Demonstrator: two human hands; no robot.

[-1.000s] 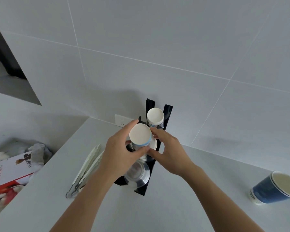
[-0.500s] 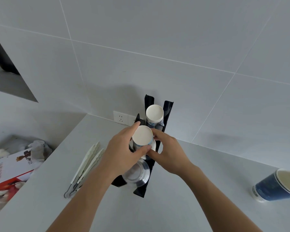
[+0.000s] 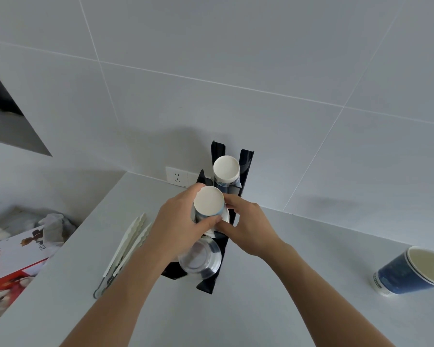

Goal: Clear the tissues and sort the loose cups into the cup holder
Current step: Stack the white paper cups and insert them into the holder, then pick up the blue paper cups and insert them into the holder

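Grey countertop [image 3: 273, 291] runs under my forearms to a pale tiled wall, and the black cup holder [image 3: 218, 251] stands on it ahead of me, its slots stepping away toward the wall.

Nearest me, the front slot holds clear plastic cups [image 3: 201, 259]. Just beyond, my left hand [image 3: 178, 229] wraps an upside-down paper cup [image 3: 208, 203], thumb across its near side and fingers curled round the far side, over the middle slot. My right hand [image 3: 246, 226] sits beside it, thumb and fingers pinching the white rim of the stack already seated there. Behind these, another inverted paper stack [image 3: 226, 169] fills the back slot.

To do this well, I judge I should keep the lower stack steady with the right, hold the cup square over it, and slide it straight down so it nests without tipping the holder.

Off to my right, well apart, blue paper cups [image 3: 411, 271] lean on the counter, not yet sorted. White tongs [image 3: 125, 251] lie to the left of the holder.
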